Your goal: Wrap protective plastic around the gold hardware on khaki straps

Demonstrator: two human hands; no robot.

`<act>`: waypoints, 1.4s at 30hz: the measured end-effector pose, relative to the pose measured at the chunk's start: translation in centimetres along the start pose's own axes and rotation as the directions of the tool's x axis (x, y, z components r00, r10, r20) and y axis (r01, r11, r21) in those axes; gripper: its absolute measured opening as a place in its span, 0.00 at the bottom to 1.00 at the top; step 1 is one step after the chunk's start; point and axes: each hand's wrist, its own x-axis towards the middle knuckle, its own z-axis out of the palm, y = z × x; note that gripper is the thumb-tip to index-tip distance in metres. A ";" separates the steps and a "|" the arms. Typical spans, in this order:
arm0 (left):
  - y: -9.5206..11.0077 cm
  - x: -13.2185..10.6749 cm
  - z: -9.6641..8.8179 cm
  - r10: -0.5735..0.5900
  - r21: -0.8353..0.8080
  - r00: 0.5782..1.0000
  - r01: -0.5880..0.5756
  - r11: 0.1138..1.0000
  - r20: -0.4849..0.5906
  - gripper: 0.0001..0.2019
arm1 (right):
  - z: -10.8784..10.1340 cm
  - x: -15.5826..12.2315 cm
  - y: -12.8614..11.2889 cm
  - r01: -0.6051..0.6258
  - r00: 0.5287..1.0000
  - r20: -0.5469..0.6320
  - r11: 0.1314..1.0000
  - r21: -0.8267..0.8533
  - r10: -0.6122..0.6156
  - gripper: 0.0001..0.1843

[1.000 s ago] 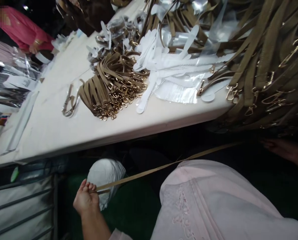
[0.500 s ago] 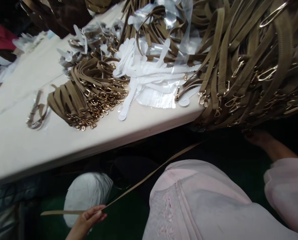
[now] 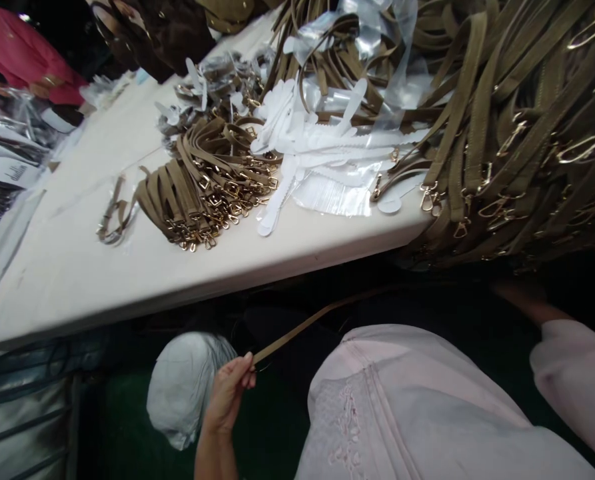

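My left hand point(image 3: 230, 390) pinches the end of a long, narrow olive-brown strap point(image 3: 297, 331) below the table edge. From those fingers the strap runs up and to the right across my lap, fading into the dark under the table. My right hand point(image 3: 517, 293) reaches into that shadow at the right; its fingers are too dark and blurred to make out. Above it hangs a thick heap of brown straps point(image 3: 474, 133) with gold clasps. On the table lies a neat bundle of short brown straps point(image 3: 170, 193) with gold buckles and hooks.
White paper strips point(image 3: 302, 157) and clear plastic lie mid-table point(image 3: 297, 250). One wrapped strap point(image 3: 112, 217) rests left of the bundle. A white cloth-covered round object point(image 3: 182, 390) stands beside my left hand. A person in a pink top point(image 3: 27, 50) is at the far left.
My left hand has moved up and right, now gripping the strap at its end; before, a length stuck out past the fingers. The view has shifted left.
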 end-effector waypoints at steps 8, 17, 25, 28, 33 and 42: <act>0.7 0.2 5.0 0.072 -0.048 0.995 -0.069 0.996 0.068 0.20 | 5.3 -7.1 -13.8 0.322 0.927 0.122 0.920 0.224 -0.355 0.17; 1.5 -2.3 12.3 0.188 0.142 0.981 -0.194 0.971 0.055 0.20 | 0.9 -15.3 -25.9 0.604 0.543 0.209 0.552 0.575 -0.813 0.19; 0.6 -2.2 16.6 0.244 0.255 0.961 -0.271 0.928 0.134 0.16 | -1.5 -16.1 -24.7 0.215 0.113 0.653 0.660 0.720 -0.749 0.22; 0.4 -1.8 14.7 0.228 0.281 0.952 -0.280 0.918 0.204 0.12 | -2.7 -14.3 -22.5 0.177 0.148 0.709 0.724 0.667 -0.689 0.24; 0.2 -1.4 11.6 0.201 0.272 0.954 -0.259 0.927 0.222 0.11 | -4.4 -9.0 -17.4 0.113 0.197 0.801 0.824 0.555 -0.566 0.25; -0.1 -0.9 16.5 0.128 0.267 0.938 -0.220 0.938 0.322 0.23 | -1.4 -10.4 -20.3 0.463 0.395 0.530 0.661 0.590 -0.750 0.24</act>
